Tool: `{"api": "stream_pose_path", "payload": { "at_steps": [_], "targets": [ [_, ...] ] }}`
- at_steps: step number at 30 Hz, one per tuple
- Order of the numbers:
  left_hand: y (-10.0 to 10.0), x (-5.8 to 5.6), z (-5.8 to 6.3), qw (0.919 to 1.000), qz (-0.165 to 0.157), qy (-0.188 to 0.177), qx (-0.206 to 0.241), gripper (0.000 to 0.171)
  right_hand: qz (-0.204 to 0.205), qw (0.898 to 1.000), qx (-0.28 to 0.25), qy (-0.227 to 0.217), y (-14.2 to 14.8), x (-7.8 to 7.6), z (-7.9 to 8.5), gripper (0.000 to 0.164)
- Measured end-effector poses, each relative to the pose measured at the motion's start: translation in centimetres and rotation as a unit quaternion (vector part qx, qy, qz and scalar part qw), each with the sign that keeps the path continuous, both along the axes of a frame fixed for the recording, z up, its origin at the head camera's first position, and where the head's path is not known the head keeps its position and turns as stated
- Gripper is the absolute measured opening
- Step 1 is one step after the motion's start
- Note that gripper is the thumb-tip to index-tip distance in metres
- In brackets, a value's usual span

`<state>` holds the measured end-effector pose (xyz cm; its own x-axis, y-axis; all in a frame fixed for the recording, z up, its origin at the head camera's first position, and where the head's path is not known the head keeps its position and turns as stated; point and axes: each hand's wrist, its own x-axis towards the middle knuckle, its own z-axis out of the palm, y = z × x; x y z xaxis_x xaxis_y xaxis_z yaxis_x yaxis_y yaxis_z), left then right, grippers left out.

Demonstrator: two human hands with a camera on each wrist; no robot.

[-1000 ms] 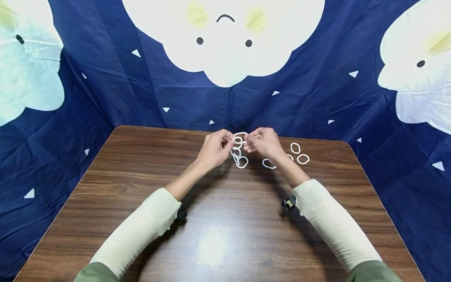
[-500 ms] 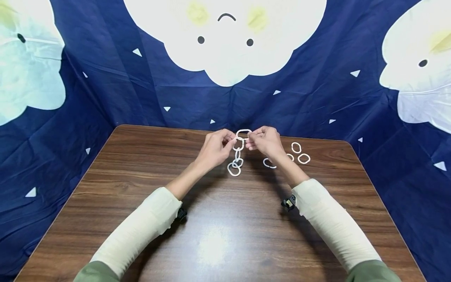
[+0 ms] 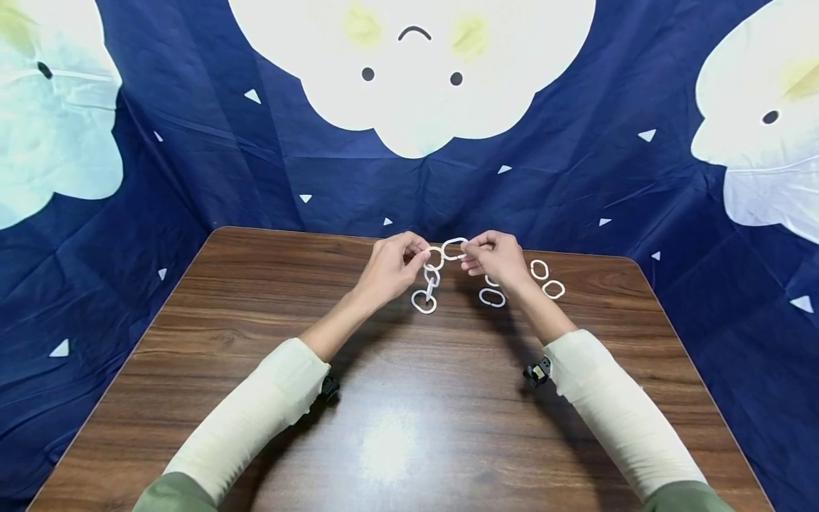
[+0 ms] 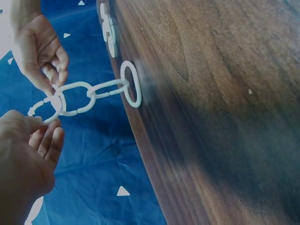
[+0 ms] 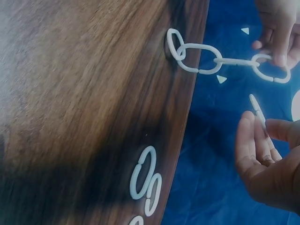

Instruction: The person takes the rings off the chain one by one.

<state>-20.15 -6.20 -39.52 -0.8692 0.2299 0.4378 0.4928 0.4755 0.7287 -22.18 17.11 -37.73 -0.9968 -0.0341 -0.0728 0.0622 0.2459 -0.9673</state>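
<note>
A chain of several white oval plastic links [image 5: 234, 61] hangs from my left hand [image 3: 395, 264], whose thumb and fingers pinch its top link. The chain's lowest link [image 4: 137, 89] reaches down to the tabletop. My right hand [image 3: 498, 257] pinches a separate white link [image 5: 257, 108] between thumb and fingertips. In the right wrist view this link stands apart from the chain, just beside the top link; in the head view their edges nearly meet. Small gaps show in the sides of some links.
Loose white links [image 5: 134, 180] lie on the brown wooden table [image 3: 269, 313], below and to the right of my right hand. The table's far edge runs close behind both hands. A dark blue cloth [image 3: 211, 171] with white clouds stands behind it.
My right hand has moved right with its link, away from the chain's top link, uncovering more of a loose link below. The left hand stays put while the hanging chain shifts slightly.
</note>
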Motion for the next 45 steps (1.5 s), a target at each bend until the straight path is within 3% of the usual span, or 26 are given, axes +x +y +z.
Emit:
{"api": "stream_pose_path", "payload": {
  "at_steps": [12, 26, 32, 45],
  "targets": [
    [0.2, -0.3, -0.1, 1.0000, -0.007, 0.004, 0.001, 0.008, -0.013, 0.999, 0.030, -0.028, 2.2, 0.1, -2.3, 0.021],
    [0.5, -0.4, -0.1, 0.9998, -0.014, -0.009, 0.011, 0.008, -0.009, 0.996, 0.017, -0.088, 3.6, -0.3, -4.9, 0.027],
    [0.5, -0.4, -0.1, 0.9998, -0.014, -0.013, 0.005, 0.008, -0.013, 0.994, 0.027, -0.102, 3.8, -0.4, -6.0, 0.022],
    [0.6, -0.5, 0.3, 0.9997, -0.017, -0.016, -0.009, 0.008, -0.030, 0.992, 0.056, -0.108, 4.0, -0.7, -6.5, 0.016]
  ]
}}
